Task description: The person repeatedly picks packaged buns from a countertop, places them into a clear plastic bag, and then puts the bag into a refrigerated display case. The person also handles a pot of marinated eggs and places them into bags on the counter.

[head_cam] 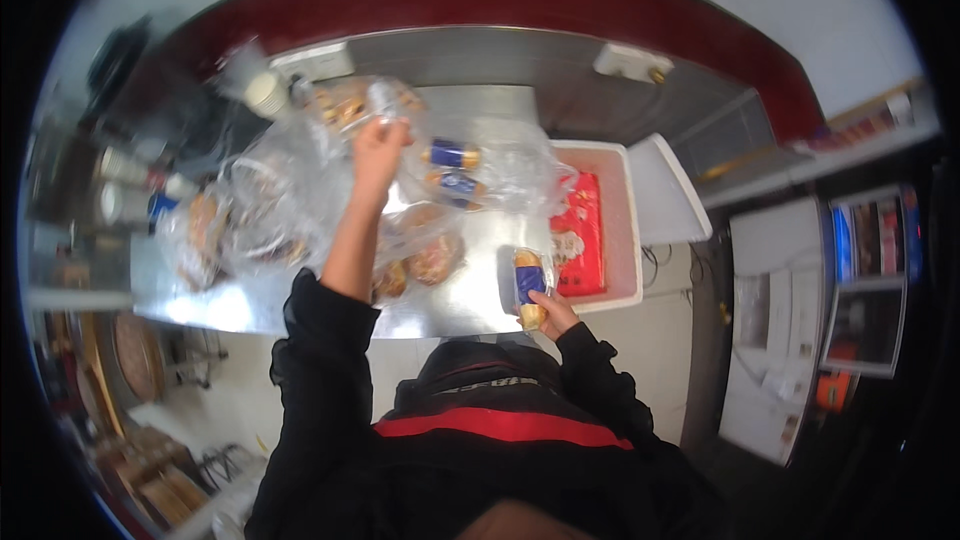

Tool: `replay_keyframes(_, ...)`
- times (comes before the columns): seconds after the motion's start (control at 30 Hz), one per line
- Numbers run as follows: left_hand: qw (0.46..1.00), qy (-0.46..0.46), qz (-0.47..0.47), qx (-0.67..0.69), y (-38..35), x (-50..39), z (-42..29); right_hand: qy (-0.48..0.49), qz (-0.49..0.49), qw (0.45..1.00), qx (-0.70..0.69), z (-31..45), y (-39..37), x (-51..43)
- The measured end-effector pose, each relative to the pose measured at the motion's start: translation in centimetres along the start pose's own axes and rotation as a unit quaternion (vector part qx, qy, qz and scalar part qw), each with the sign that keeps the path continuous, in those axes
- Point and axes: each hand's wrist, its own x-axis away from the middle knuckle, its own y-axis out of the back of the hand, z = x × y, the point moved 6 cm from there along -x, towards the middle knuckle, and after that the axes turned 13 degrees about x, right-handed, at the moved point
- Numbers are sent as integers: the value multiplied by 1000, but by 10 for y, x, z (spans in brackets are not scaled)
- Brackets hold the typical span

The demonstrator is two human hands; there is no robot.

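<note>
My right hand (555,313) grips a long bread roll in a clear wrapper with a blue band (529,274), just above the front edge of the steel table (442,324). Farther forward, my left hand (379,144) pinches a clear plastic bag (384,99); motion blur hides its fingertips. Behind that hand, packed baked goods (346,106) show through plastic. To its right lie two more blue-banded rolls, one (451,154) behind the other (459,184), partly in a clear bag (510,165). Round bagged breads (435,256) rest near my left forearm.
A white foam box (634,240) holding a red printed packet (586,240) stands right of the table, its lid (667,187) leaning outward. Bagged bread (201,236) and crumpled plastic bags (262,187) crowd the left side, near stacked paper cups (124,165). Wall sockets (634,62) sit behind.
</note>
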Motion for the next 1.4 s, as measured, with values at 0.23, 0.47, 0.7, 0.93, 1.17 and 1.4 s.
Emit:
replay_keyframes(0.23,945,58,243,212,-163,81,-84,69,17,981,-178,20,73,99)
replay_keyframes(0.47,822,-37,445,353,-309,213,-191,163,19,937,-310,21,201,185)
replay_keyframes(0.7,830,76,438,336,-463,338,-110,205,-112,945,-229,-3,381,321)
replay_keyframes(0.93,817,344,367,281,-592,410,8,356,-215,881,-224,27,534,448)
replay_keyframes(1.17,854,255,442,100,-771,449,62,390,-284,842,-241,90,686,460)
replay_keyframes(1.4,801,322,494,98,-976,487,133,322,-391,840,-197,211,866,454)
